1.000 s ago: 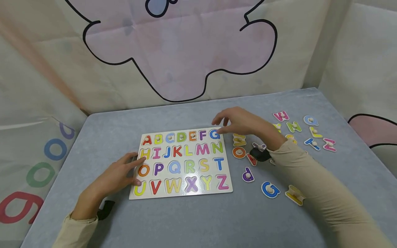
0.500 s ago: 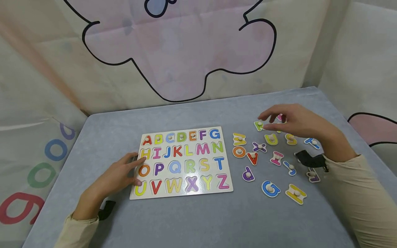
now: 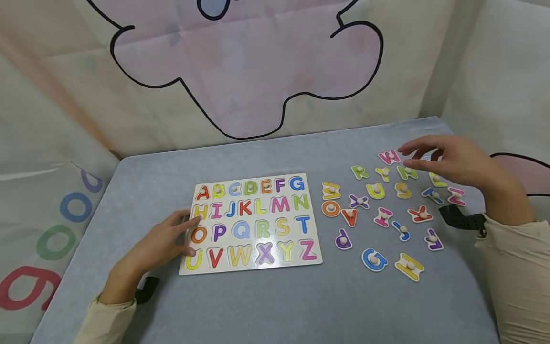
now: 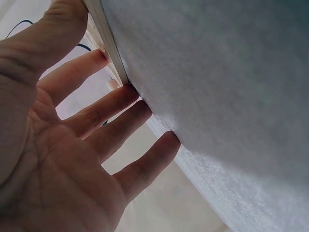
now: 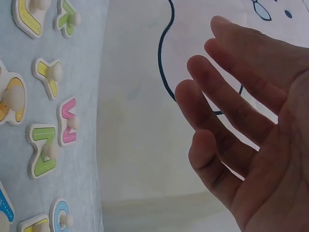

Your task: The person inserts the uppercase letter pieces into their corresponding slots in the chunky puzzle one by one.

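A white alphabet puzzle board (image 3: 253,270) lies on the table, with knobbed letters A to E sitting in its top row. My left hand (image 3: 156,251) rests at the board's left side, thumb and index finger on its edge; in the left wrist view its fingers are stretched out against the board's wooden side and the table. Over the far right of the table hovers my right hand (image 3: 455,160), fingers loosely bent and holding nothing. Nearest it are the pink M (image 3: 389,157), the green N (image 3: 407,172) and the light blue Q (image 5: 60,215), which the hand mostly hides in the head view.
Several knobbed letter pieces are spread right of the board, among them a blue G (image 3: 375,260), a yellow H (image 3: 409,267) and an orange O (image 3: 331,209). A printed cloth backdrop (image 3: 240,110) stands behind the table's far edge.
From the board's upper right corner, my right hand has swept right across the loose letters, uncovering several of them. My left hand has stayed on the board's edge.
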Available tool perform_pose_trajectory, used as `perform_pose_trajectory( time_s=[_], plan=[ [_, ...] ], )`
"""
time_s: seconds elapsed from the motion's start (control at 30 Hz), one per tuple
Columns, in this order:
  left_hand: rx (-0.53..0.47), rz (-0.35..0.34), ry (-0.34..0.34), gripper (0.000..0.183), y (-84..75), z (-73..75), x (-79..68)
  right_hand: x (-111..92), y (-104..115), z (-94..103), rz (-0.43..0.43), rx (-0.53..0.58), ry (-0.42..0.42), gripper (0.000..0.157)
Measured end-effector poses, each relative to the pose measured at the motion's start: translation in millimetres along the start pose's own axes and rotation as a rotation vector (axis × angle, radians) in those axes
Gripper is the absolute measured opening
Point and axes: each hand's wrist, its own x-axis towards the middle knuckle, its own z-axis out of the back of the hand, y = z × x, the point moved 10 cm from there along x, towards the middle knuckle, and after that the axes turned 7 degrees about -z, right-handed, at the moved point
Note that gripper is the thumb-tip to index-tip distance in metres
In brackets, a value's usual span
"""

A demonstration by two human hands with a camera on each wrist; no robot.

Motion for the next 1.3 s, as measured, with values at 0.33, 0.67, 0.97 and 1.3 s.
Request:
perform_pose_trajectory(
  time_s=[0.33, 0.67, 0.97, 1.3],
  plan=[
    [0.018, -0.003, -0.004, 0.082, 1.6, 0.1, -0.2, -19.7, 8.0, -34.2, 0.119, -0.073, 0.162, 0.034],
    [0.016, 0.007, -0.007, 0.082, -1.3, 0.0, -0.1, -62.0, 6.2, -68.0, 0.303, -0.027, 0.373, 0.027],
    [0.03, 0.008, -0.002, 0.081, -2.2, 0.6, 1.7, -79.6, -8.2, -80.5, 0.352, -0.026, 0.428, 0.027],
    [0.016, 0.03, 0.011, 0.082, 0.5, -1.4, 1.3, -81.9, -13.5, -83.5, 0.401, 0.037, 0.472, 0.02]
  ],
)
